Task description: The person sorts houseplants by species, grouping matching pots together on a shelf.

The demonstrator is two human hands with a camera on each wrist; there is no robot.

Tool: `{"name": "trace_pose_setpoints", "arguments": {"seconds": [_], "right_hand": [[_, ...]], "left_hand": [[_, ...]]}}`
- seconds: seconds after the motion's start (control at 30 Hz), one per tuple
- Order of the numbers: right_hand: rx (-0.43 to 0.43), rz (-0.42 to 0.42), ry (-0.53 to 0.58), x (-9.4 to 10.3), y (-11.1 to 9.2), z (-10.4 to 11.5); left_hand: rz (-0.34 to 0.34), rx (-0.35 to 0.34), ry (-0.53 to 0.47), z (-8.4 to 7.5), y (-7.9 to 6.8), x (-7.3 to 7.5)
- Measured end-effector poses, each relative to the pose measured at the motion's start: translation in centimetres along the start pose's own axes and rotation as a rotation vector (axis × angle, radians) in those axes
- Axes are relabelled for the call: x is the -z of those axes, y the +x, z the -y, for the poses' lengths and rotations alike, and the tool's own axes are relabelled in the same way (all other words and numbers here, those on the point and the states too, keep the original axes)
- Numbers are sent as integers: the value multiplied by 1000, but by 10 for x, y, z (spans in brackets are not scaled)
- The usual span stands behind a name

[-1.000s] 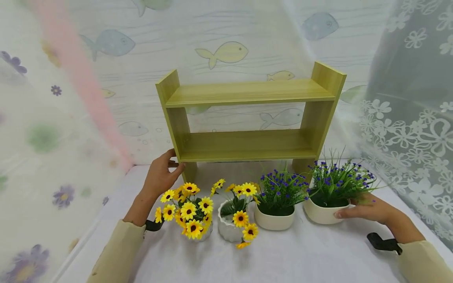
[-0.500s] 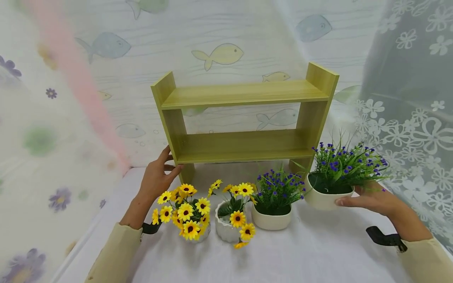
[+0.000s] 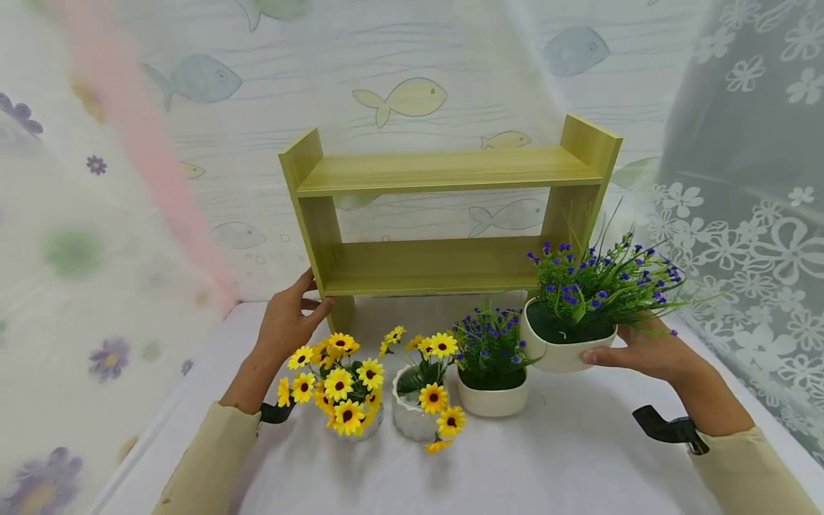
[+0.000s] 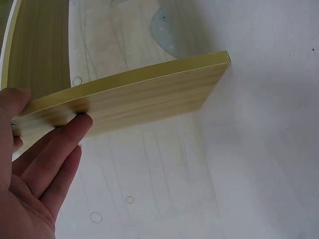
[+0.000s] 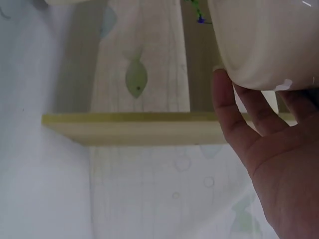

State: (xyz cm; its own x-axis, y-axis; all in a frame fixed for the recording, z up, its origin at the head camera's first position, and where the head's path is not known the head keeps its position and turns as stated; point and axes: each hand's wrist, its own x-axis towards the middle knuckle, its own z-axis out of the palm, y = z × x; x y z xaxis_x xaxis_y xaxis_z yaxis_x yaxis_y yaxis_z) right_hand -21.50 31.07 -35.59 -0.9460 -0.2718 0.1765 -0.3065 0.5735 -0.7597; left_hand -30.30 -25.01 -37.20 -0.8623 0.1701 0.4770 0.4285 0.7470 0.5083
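Observation:
A two-tier wooden shelf stands upright at the back of the table. My left hand holds its left side panel, the thumb at the front edge and the fingers along the outer face; the left wrist view shows the fingertips on the panel. In my right hand is a white flowerpot of artificial purple flowers, raised off the table and slightly tilted, thumb on its front. Seen from the right wrist, the fingers reach under the flowerpot's base.
A second purple-flower pot sits in front of the shelf's right leg. Left of it stand two grey-white pots with yellow sunflowers. Patterned fish curtains hang behind, and a lace curtain borders the right side.
My right hand has lifted the purple-flower pot off the table, then brought it left, closer to the shelf and over the second pot. My left hand has stayed on the side panel.

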Motion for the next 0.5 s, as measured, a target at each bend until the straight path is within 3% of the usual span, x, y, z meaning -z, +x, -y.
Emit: {"name": "trace_pose_setpoints", "arguments": {"seconds": [0.1, 0.5], "right_hand": [[-17, 21, 4, -4, 4, 6], [223, -42, 113, -11, 31, 28]], "left_hand": [[-6, -5, 4, 1, 0, 2], [-6, -38, -7, 0, 2, 2]]}}
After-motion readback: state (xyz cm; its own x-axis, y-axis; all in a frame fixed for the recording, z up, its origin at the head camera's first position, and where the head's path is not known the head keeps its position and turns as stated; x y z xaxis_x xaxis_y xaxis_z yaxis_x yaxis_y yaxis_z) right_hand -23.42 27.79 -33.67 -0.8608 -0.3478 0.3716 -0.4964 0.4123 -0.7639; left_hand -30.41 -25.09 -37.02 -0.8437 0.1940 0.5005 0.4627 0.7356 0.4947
